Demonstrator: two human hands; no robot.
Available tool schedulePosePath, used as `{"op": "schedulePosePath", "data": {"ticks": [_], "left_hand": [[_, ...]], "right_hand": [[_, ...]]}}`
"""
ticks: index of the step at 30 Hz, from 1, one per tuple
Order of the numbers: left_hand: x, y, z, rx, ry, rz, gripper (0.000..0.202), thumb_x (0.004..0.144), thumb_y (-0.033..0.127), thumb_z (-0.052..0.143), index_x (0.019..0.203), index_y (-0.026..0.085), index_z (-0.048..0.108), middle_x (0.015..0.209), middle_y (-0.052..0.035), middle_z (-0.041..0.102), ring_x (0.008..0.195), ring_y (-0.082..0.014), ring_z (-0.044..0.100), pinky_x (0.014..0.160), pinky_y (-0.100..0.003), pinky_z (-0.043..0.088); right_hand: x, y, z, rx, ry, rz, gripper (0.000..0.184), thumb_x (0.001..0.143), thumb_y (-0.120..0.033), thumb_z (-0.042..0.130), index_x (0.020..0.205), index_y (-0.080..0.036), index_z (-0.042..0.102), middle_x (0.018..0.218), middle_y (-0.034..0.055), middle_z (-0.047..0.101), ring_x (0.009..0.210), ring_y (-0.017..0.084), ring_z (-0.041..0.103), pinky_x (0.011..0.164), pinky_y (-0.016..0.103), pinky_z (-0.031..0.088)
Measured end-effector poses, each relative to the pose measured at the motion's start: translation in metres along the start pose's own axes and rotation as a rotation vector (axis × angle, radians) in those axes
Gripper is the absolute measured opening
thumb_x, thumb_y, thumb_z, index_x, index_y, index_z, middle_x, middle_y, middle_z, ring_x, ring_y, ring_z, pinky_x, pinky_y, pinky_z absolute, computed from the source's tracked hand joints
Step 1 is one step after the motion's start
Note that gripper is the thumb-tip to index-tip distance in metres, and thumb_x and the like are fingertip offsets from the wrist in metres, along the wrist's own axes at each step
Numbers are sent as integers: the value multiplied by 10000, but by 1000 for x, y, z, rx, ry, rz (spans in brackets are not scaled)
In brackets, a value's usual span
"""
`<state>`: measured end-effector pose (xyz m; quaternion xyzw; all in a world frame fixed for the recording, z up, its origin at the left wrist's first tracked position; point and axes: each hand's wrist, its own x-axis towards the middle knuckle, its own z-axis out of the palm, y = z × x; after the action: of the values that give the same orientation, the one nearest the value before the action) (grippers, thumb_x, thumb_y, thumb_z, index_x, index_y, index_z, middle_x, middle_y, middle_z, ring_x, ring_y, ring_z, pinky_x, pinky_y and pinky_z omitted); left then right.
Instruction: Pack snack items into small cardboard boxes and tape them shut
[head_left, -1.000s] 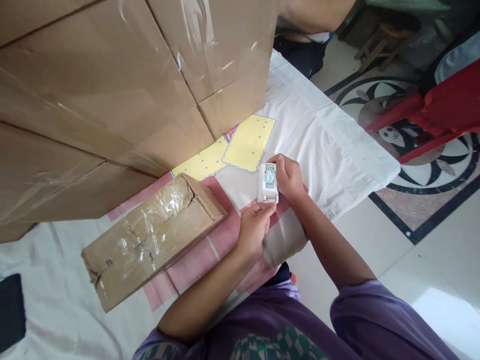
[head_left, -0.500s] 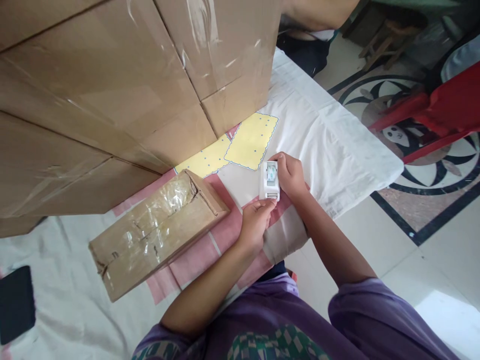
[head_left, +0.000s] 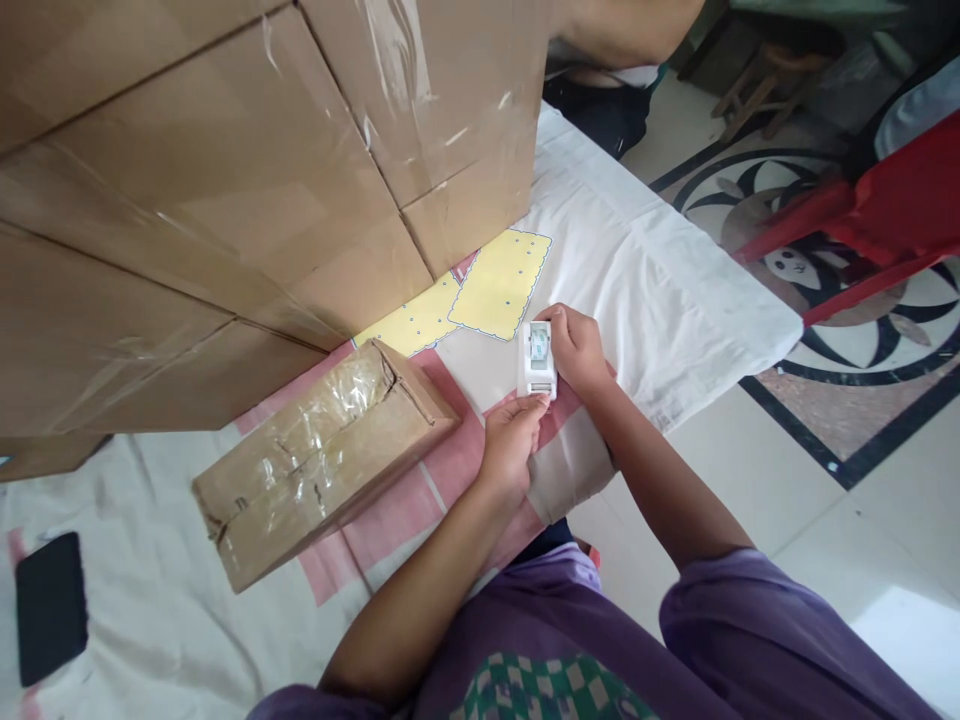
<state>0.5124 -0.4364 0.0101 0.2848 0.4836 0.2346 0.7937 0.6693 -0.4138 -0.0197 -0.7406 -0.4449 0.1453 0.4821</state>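
Note:
Between my hands is a small white plastic device (head_left: 538,383), with a window or recess at its top showing a pale green-and-white piece and a slot near its lower end. My right hand (head_left: 577,348) wraps round its right side, fingers curled behind. At the lower end, my left hand (head_left: 511,435) pinches it with thumb and fingers pressed together. What exactly the device is cannot be made out. Just beyond it lie two yellow scallop-edged sheets (head_left: 501,285) with small blue marks, one overlapping the other.
Large stacked cardboard boxes (head_left: 247,200) rise at the left and back. A smaller taped carton (head_left: 322,460) lies on the pink-and-white cloth (head_left: 600,240). A dark phone-like slab (head_left: 52,610) is at far left. Another person's arm (head_left: 630,30) shows behind; a red chair (head_left: 892,210) stands right.
The view has shifted slightly, so the boxes and dark slab sit a little further right. Both hands keep the same hold on the white device.

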Motion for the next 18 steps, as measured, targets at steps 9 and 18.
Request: {"op": "schedulePosePath", "data": {"ticks": [9, 18], "left_hand": [[-10, -7, -25, 111, 4, 38, 350, 654, 431, 844, 626, 157, 628, 421, 91, 381, 424, -40, 298, 479, -220, 214], [-28, -6, -26, 124, 43, 143, 395, 705, 453, 860, 942, 139, 825, 501, 70, 451, 490, -62, 287, 557, -241, 308]], "right_hand": [[2, 2, -3, 13, -19, -2, 473, 1089, -412, 324, 823, -230, 671, 772, 37, 687, 728, 212, 630, 692, 335, 421], [6, 11, 2, 34, 65, -87, 435, 1077, -505, 394, 962, -222, 704, 937, 71, 715, 826, 224, 658, 753, 363, 477]]}}
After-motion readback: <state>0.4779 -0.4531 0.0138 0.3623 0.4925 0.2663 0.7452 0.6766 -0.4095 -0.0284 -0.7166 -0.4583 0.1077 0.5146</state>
